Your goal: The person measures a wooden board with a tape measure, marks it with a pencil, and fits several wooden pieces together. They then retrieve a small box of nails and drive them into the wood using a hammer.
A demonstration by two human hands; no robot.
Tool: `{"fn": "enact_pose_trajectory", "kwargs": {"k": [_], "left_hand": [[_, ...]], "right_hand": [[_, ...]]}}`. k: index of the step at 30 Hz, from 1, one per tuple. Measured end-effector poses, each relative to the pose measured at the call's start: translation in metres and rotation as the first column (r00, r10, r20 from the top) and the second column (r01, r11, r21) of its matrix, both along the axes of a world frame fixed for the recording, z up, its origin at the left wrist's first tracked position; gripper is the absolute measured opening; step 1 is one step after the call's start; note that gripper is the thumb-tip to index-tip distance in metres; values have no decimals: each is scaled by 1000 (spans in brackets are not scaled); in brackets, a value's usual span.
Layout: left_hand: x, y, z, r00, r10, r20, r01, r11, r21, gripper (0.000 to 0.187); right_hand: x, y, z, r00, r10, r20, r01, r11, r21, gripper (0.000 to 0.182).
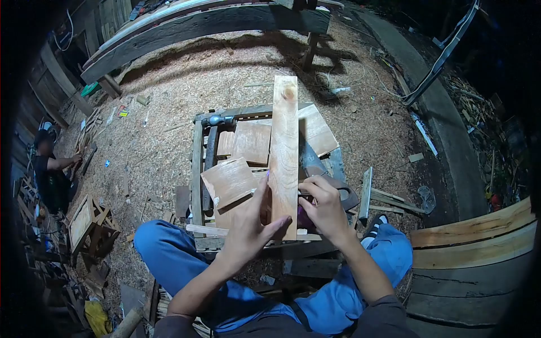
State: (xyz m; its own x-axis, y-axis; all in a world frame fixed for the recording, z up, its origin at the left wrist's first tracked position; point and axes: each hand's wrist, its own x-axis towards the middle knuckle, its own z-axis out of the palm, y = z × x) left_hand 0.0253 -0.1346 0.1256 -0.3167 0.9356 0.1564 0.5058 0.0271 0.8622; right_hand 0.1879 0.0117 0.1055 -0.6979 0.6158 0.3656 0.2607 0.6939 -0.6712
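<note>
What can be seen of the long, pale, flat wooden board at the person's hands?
The long, pale, flat wooden board looks like bare, straight-edged timber, with wavy grain and a brownish knot near its far end. It points away from the person over a low, grey-brown wooden frame, appearing to reach past the frame's far side. The bare left hand lays its thumb on the near part; the bare right hand is at the right edge. Its underside is hidden.

blue trousers (pixel 169 248), dk short sleeves (pixel 389 316), blk/wht footwear (pixel 374 226)
</note>
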Motion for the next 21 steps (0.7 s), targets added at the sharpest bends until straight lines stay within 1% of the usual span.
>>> {"fn": "enact_pose_trajectory", "kwargs": {"k": [2,4,5,6,7,8,10,15,17,18,20,21], "left_hand": [[0,2,1,1000,24,-7,-24,999,-48,97],[-1,3,4,1000,26,0,-26,998,-63,97],[-1,3,5,999,32,7,-31,996,-80,97],[-1,3,5,1000,28,6,-28,996,-83,97],[0,3,5,1000,11,2,-11,1000,-24,98],[0,3,4,1000,-4,-2,4,999,35,99],[1,3,1,1000,0,-6,0,999,32,100],[5,5,-10,1000,6,24,-7,999,48,101],[4,5,-8,999,33,-41,-32,999,33,101],[2,4,-7,999,34,-41,-32,999,36,101],[-4,0,0,1000,8,22,-9,1000,23,94],[-10,-1,4,979,82,-185,-63,992,108,79]], "right_hand": [[0,-1,2,1000,-7,-10,7,1000,9,31],[-2,-5,9,998,-56,-11,55,994,-90,34],[-2,-5,8,998,-60,-12,58,994,-92,34],[-1,-4,7,998,-32,-45,29,998,-57,35],[-1,-3,7,997,-2,-76,0,1000,-19,36],[0,-3,7,997,-2,-75,0,1000,-20,36],[2,-3,9,1000,15,-27,-15,1000,-8,35],[0,-4,6,999,-4,-37,4,1000,-14,36],[-2,-4,7,998,0,-56,-1,1000,-24,37],[-2,-5,9,998,10,-56,-12,1000,-26,34],[0,-5,9,998,18,-55,-20,999,-28,32],[0,-4,9,997,34,-65,-36,999,-25,32]]}}
